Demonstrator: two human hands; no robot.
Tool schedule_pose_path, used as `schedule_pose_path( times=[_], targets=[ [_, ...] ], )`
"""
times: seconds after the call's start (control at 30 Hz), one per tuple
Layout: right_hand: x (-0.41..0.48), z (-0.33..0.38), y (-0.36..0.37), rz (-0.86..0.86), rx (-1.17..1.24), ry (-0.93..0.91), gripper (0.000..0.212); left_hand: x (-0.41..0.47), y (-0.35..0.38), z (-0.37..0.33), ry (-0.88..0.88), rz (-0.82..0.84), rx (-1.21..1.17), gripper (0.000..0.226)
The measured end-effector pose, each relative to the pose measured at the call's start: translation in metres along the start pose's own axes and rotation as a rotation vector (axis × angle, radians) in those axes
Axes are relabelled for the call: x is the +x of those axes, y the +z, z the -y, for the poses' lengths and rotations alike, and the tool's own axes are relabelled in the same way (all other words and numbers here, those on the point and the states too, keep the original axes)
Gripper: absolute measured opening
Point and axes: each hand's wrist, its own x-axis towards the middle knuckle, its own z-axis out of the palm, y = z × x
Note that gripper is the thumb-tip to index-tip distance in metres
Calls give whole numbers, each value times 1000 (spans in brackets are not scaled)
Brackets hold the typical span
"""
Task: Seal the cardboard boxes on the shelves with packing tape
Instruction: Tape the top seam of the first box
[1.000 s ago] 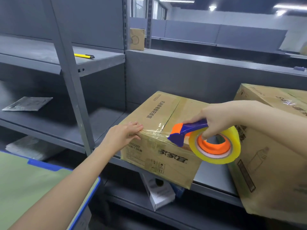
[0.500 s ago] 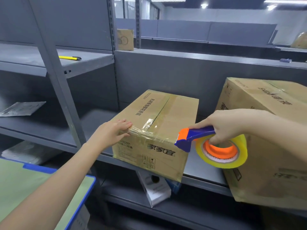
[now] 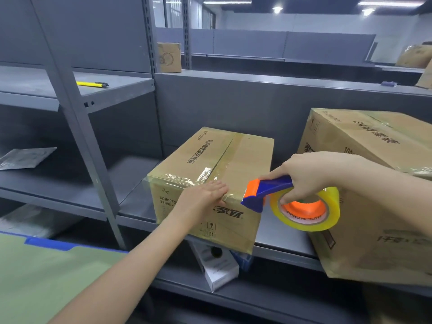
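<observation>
Yellow utility knife (image 3: 92, 84): upper shelf, front edge.
Grey pouch (image 3: 24, 157): middle shelf, left.
White carton (image 3: 217, 265): lower shelf, tilted.

The big box (image 3: 364, 146) on the right runs off the picture's edge, so we see only part of it. The left hand (image 3: 201, 197) covers part of the print on the middle box (image 3: 210, 157) (we can read only some numbers beside it). The tape roll (image 3: 306, 210) hides a bit of the big box's front, and the right hand (image 3: 304, 171) covers most of the blue handle (image 3: 275, 183). Under the shelf (image 3: 280, 239), a white box (image 3: 217, 270) pokes out, but its top is hidden. Far back, a small box (image 3: 169, 57) is partly behind a post, and a tiny purple thing (image 3: 388, 83) is too small to tell. Both arms are cut off below.
</observation>
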Motion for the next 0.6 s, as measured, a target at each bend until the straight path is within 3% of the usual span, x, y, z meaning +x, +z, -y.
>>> schedule_pose_path(
  times=[0.17,0.27,0.6],
  targets=[
    [10,19,4,-45,143,-27,68,-24,-8,35,-140,77,-126,43],
    [14,28,6,-65,112,-55,69,-30,-7,45,-254,134,-190,38],
    [-22,8,34,-32,222,-20,70,-26,-9,40,-285,170,-197,41]
  ],
)
